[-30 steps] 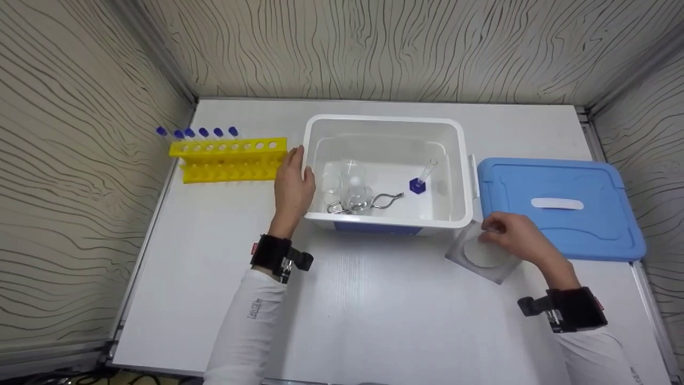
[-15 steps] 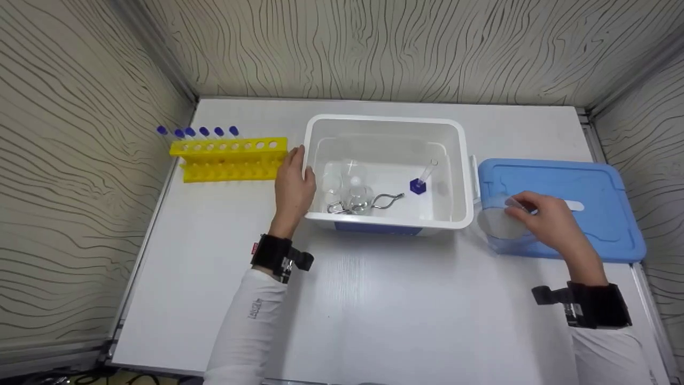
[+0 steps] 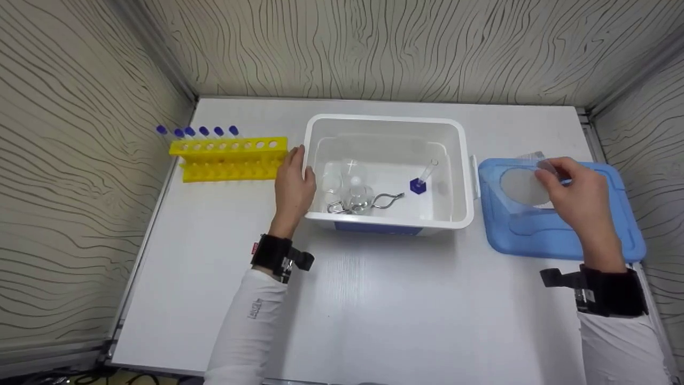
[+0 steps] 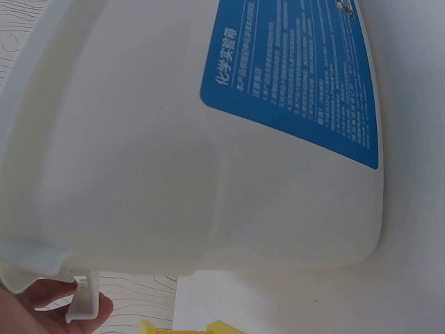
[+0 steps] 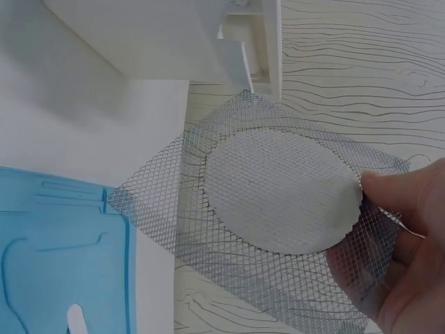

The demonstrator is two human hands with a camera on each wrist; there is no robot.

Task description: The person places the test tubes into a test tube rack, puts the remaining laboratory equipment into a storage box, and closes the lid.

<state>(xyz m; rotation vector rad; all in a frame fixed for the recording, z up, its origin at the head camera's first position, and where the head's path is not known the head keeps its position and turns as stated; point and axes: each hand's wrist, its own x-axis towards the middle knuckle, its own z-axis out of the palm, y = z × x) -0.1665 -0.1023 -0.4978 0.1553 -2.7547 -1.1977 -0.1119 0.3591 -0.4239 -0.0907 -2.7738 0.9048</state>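
Observation:
My right hand [image 3: 580,190] pinches a wire gauze [image 3: 522,187] by one corner, holding it above the blue lid [image 3: 566,235]. In the right wrist view the wire gauze [image 5: 278,191] is a square metal mesh with a pale round centre; the thumb lies on its face and the fingers behind. My left hand [image 3: 295,187] is at the left side of a white plastic box [image 3: 395,223]. The left wrist view has its fingers [image 4: 59,306] around the box's white side handle [image 4: 85,299]. Within the box are clear glassware [image 3: 357,198], metal tongs [image 3: 387,201] and a tube with a purple hexagonal base [image 3: 418,186].
On the left of the white table [image 3: 374,310] stands a yellow test tube rack [image 3: 230,158]. Several purple-capped tubes [image 3: 203,131] are at its back. Patterned panels [image 3: 374,53] enclose the table's back and sides.
My right hand has lifted the wire gauze from the table beside the box and carried it up and right, over the blue lid. The left hand stays at the box.

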